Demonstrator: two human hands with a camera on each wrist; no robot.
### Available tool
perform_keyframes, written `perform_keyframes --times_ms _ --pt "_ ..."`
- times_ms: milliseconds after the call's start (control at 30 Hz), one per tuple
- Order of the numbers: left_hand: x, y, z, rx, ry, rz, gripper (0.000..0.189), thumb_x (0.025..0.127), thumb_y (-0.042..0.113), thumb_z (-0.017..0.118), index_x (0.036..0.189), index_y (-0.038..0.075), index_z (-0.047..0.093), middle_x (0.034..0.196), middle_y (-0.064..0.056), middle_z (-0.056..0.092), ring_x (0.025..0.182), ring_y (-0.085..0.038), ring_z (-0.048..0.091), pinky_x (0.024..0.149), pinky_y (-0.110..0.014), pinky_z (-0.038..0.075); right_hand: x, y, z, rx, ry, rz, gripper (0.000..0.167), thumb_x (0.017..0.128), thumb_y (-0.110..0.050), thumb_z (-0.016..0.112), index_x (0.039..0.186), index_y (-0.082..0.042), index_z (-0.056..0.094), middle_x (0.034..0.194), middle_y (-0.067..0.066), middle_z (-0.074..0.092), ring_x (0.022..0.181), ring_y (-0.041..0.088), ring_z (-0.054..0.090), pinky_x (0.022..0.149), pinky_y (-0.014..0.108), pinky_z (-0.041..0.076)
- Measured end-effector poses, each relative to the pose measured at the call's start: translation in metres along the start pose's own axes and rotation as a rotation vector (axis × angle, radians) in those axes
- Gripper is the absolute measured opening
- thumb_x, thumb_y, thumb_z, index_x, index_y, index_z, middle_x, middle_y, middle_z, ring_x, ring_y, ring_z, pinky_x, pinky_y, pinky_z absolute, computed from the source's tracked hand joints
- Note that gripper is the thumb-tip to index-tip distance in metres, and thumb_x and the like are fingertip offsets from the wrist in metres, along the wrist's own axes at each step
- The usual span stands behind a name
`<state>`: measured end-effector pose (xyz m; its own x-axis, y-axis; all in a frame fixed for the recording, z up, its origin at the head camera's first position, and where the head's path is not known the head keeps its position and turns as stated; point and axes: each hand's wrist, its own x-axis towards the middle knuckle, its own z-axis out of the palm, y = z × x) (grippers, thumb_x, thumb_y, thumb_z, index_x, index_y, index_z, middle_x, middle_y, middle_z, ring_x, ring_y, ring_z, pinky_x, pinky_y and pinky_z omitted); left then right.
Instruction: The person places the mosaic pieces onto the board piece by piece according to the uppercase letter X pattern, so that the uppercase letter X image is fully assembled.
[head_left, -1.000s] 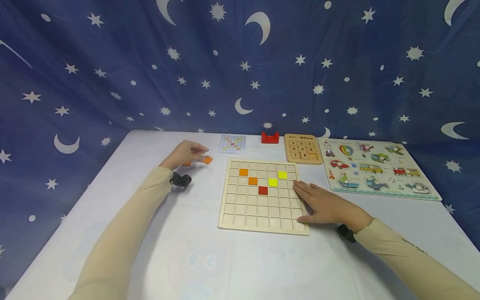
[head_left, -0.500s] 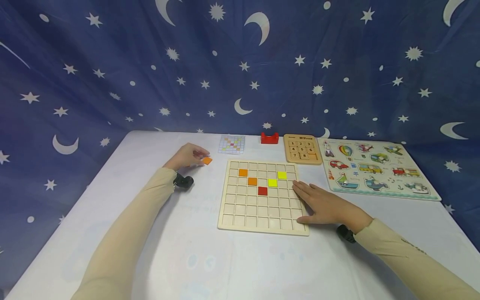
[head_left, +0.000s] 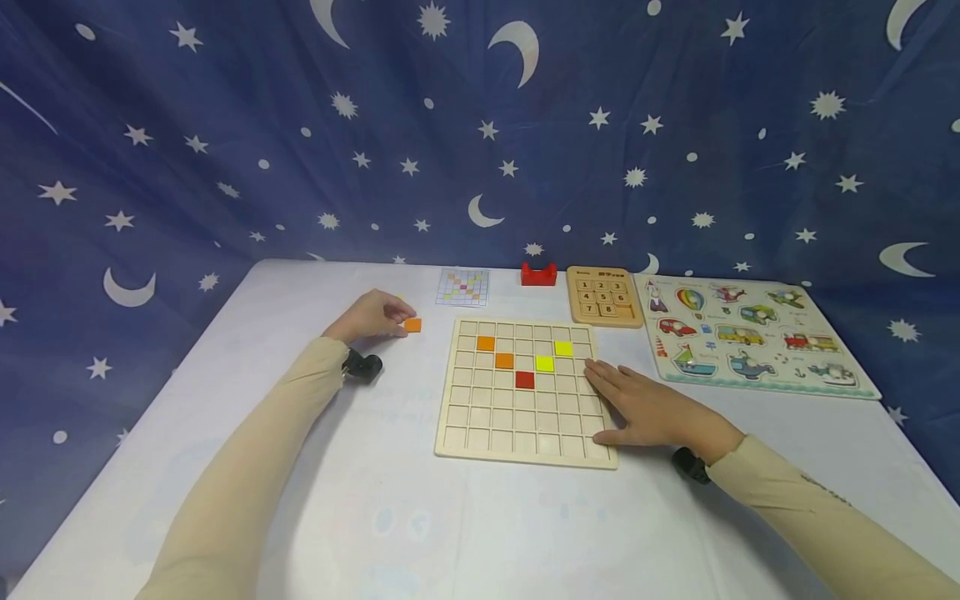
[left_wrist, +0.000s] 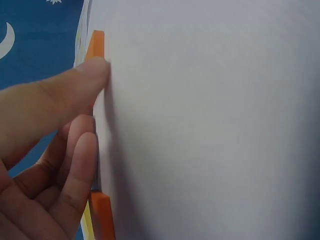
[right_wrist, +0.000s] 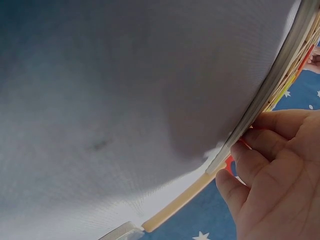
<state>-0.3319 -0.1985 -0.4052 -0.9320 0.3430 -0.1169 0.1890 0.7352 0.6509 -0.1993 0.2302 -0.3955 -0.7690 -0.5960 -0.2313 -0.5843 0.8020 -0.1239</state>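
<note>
My left hand [head_left: 371,315] is over the white table, left of the wooden grid board [head_left: 491,421], with thumb and forefinger pinching the edge of an orange square tile [head_left: 412,325]. In the left wrist view, the thumb lies on that tile [left_wrist: 98,45] and the other fingers curl beneath. A second orange tile [left_wrist: 102,215] and a sliver of yellow [left_wrist: 86,220] show by the little finger. Two orange tiles, two yellow tiles [head_left: 563,348] and one red tile [head_left: 525,380] sit in the board's cells in a V shape. My right hand [head_left: 645,408] rests, fingers extended, on the board's right edge.
Behind the board lies a printed pattern card [head_left: 462,287] with coloured squares. Beside it stand a red holder [head_left: 538,275] and a wooden number puzzle [head_left: 604,297]. A vehicle picture puzzle [head_left: 750,333] lies at the right. A starry blue curtain [head_left: 420,108] hangs behind the table.
The left hand has come down to the orange tile and taken its edge between thumb and forefinger. The tile has turned from slanted to square and shifted slightly nearer. The right hand stays put.
</note>
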Motion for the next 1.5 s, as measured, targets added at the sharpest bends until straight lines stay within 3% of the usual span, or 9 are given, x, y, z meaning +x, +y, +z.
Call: perform_keyframes --times_ms 700,1100,1267,1500 --pt "-0.003 0.004 0.001 0.056 -0.009 -0.025 0.032 0.076 0.008 0.074 0.107 0.001 0.069 0.100 -0.013 0.069 0.090 -0.021 0.062 0.084 -0.033 0.050 0.000 0.001 0.000 0.008 -0.011 0.009 0.097 0.081 -0.064 0.056 0.148 -0.002 0.022 0.157 0.015 0.019 0.142 0.034 0.024 0.114 0.052 0.027" --pt "-0.004 0.009 0.004 0.081 0.019 -0.016 0.030 0.077 0.008 0.074 0.105 0.001 0.070 0.098 -0.013 0.069 0.089 -0.021 0.062 0.083 -0.033 0.050 0.000 0.002 0.001 0.007 0.006 -0.011 0.097 0.082 -0.065 0.054 0.148 0.000 0.022 0.157 0.016 0.019 0.143 0.033 0.024 0.114 0.051 0.027" --pt "-0.006 0.018 0.007 0.018 0.017 0.028 0.030 0.076 0.005 0.075 0.105 -0.002 0.069 0.102 -0.017 0.069 0.087 -0.022 0.064 0.083 -0.033 0.052 0.000 0.003 0.002 0.000 0.002 -0.005 0.098 0.081 -0.067 0.053 0.148 -0.001 0.023 0.156 0.016 0.019 0.142 0.033 0.025 0.114 0.051 0.027" --pt "-0.005 0.045 0.017 -0.024 0.008 0.106 0.028 0.076 0.005 0.075 0.103 -0.001 0.069 0.102 -0.016 0.069 0.085 -0.018 0.064 0.080 -0.028 0.054 0.000 0.003 0.002 0.012 0.002 0.005 0.099 0.081 -0.066 0.054 0.148 -0.002 0.022 0.156 0.015 0.019 0.142 0.034 0.026 0.114 0.051 0.027"
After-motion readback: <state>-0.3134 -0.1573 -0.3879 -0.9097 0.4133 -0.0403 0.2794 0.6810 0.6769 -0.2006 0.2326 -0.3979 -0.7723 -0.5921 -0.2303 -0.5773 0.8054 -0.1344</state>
